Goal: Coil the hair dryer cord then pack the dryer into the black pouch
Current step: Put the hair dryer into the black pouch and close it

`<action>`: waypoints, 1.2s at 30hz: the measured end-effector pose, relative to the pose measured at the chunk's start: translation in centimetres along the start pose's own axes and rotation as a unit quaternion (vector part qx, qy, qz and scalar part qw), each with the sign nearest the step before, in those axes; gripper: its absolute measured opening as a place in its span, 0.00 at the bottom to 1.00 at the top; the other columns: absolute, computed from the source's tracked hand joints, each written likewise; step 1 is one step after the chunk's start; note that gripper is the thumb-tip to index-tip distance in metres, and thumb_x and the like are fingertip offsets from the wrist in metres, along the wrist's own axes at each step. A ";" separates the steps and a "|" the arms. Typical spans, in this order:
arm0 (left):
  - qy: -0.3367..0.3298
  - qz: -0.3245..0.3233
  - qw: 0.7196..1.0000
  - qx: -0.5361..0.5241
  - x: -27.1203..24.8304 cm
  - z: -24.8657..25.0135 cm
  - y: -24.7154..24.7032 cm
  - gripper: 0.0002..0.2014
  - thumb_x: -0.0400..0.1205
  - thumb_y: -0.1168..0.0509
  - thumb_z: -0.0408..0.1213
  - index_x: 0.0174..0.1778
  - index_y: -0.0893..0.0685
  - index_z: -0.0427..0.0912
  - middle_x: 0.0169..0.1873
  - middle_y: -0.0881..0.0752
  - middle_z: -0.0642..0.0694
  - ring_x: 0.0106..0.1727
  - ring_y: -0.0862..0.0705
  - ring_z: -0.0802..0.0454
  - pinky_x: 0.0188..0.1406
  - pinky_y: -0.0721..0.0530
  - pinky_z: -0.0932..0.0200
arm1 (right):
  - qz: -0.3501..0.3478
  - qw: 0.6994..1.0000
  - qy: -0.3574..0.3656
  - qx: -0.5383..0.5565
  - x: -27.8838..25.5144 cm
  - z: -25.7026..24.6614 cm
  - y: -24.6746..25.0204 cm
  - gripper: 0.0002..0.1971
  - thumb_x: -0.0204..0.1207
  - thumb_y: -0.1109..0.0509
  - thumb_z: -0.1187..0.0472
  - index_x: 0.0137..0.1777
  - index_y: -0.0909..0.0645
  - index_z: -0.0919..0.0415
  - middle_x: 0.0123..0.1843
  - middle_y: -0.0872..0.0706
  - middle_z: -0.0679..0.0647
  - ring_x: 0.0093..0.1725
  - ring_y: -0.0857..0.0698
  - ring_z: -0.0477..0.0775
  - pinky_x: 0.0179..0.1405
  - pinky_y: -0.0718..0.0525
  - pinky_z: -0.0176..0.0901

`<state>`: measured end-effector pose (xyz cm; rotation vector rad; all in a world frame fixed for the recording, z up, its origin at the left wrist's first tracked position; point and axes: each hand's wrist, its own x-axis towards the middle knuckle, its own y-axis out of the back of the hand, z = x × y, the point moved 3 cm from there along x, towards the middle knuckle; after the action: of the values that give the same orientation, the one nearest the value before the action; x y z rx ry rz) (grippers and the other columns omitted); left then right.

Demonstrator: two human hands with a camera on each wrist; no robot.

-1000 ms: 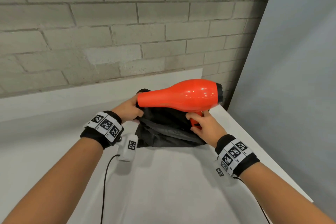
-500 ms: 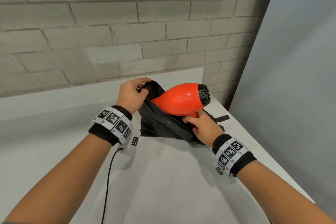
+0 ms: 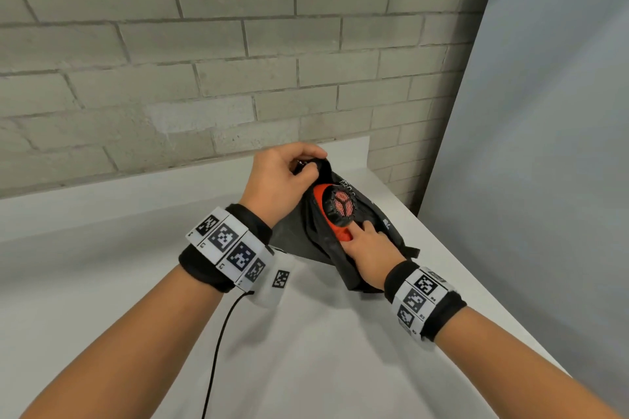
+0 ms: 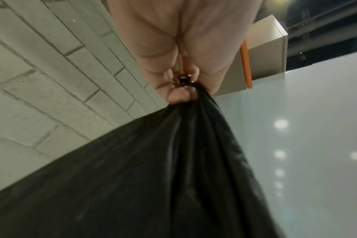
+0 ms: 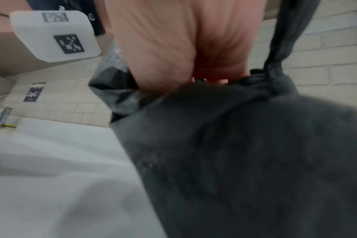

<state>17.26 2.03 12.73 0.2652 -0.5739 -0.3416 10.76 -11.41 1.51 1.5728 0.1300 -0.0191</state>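
Note:
The red hair dryer [image 3: 341, 211] sits nose-down in the black pouch [image 3: 295, 241], and only its black rear grille and part of its handle show. My left hand [image 3: 284, 177] grips the pouch's upper rim and holds it up and open. In the left wrist view my left hand [image 4: 173, 64] pinches the bunched fabric of the pouch [image 4: 153, 177]. My right hand [image 3: 369, 247] holds the dryer's handle at the pouch mouth, index finger on the red plastic. In the right wrist view my right hand [image 5: 163, 48] reaches into the pouch [image 5: 234, 153]. The dryer cord is hidden.
The white table [image 3: 306, 367] ends close to the right of the pouch, beside a grey panel [image 3: 544, 146]. A brick wall [image 3: 204, 61] stands behind. A thin black cable [image 3: 218, 350] runs from my left wrist device toward me.
The dryer has tipped nose-first and gone down into the pouch; only its rear end now shows. My left hand has lifted the pouch rim higher, and my right hand has followed the handle down.

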 end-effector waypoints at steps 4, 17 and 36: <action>-0.023 -0.175 0.981 0.079 -0.6 -0.7 -1.0 0.25 0.71 0.26 0.37 0.64 0.21 0.50 0.59 0.17 0.55 0.58 0.21 0.70 0.64 0.25 0.71 | 0.012 1.000 0.001 0.021 0.0 0.0 0.5 0.24 0.77 0.41 0.67 0.72 0.32 0.49 0.74 0.38 0.57 0.63 0.30 0.68 0.58 0.20 0.60; 0.007 -0.254 0.931 0.263 -1.7 -4.3 -2.6 0.42 0.55 0.25 0.50 0.65 0.36 0.66 0.57 0.24 0.51 0.56 0.20 0.48 0.58 0.18 0.47 | 0.041 0.999 0.020 -0.001 0.2 -0.5 -0.8 0.22 0.78 0.41 0.68 0.71 0.35 0.59 0.72 0.34 0.58 0.59 0.26 0.64 0.46 0.17 0.51; 0.095 -0.163 0.954 0.233 -1.2 -6.2 2.0 0.35 0.54 0.26 0.45 0.59 0.29 0.59 0.50 0.22 0.47 0.49 0.22 0.48 0.50 0.19 0.53 | 0.206 0.974 -0.070 0.070 -1.3 8.8 4.9 0.15 0.74 0.39 0.70 0.60 0.22 0.63 0.58 0.20 0.61 0.53 0.19 0.67 0.57 0.23 0.51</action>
<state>20.36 5.20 7.79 0.8459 -0.4120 -0.4904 10.54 -20.29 6.48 1.7073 -0.3163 0.1885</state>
